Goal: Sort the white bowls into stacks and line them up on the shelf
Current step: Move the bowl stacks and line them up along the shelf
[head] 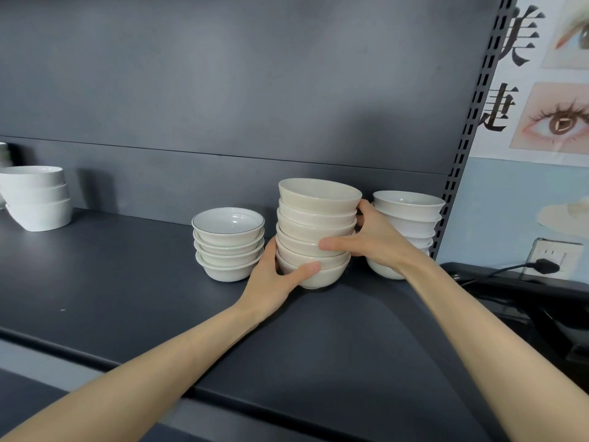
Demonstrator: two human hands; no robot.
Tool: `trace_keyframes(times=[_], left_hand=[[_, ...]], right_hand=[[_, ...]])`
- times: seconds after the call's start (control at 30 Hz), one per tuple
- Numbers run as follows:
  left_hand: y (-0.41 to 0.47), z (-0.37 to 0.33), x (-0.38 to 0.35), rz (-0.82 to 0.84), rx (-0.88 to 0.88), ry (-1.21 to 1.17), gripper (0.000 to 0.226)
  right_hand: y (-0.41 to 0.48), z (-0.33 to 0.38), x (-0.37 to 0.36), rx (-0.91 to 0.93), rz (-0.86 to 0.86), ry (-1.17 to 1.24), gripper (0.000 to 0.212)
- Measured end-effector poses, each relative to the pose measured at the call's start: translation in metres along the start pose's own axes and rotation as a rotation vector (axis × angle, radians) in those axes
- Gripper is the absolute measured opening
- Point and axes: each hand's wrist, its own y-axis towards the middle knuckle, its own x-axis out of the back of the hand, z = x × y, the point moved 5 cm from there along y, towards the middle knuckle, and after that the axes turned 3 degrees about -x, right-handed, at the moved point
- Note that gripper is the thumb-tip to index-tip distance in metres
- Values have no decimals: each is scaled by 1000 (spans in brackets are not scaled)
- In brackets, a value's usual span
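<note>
Far-left stack (36,199): plain white bowls, nested and leaning a little, stood well to the left of the cream stack on the same dark shelf (127,282).
Rimmed stack (228,244): four white bowls with a thin dark line at the rim stood just left of the cream stack, apart from it.
Left hand (274,275): it gripped the cream stack at its base. The thumb lay across the front of the lowest bowl and the fingers curled round the left side, mostly hidden.
Cream stack (315,224): about six off-white bowls stood nested on the shelf near the back panel, held between both hands and tilted slightly.
Right hand (373,240): it clasped the cream stack higher up, with the thumb on the front at mid-height and the fingers wrapped round the right side.
Right stack (411,215): white bowls stood just right of the cream stack, partly behind the right hand.
Slotted post (471,106): it rose right of the cream stack, beyond the right stack.
Poster (554,119): painted eyes, farther right again.
</note>
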Motion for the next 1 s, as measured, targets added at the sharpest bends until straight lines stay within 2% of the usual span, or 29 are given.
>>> trace_keyframes(times=[0.23,0.43,0.57,0.67,0.87,1.0], left_hand=[[0,1,0,5,1,5,82],[1,2,2,13,20,6,82],[3,1,2,42,34,31,78],[6,-2,2,57,27,44,82],[9,-14,-4,93,-30,0,80],[11,-15,-5,78,-59,-1,75]], right_hand=[[-1,-2,1,21,-32,-6,85],[-1,0,1,6,-19,-13,99],[-3,-1,0,-30,2,-5,84],[-3,-2,1,-59,4,22,81],[1,-11,-4,-117,81,106,102],[4,-14,-7,-113,84,164,97]])
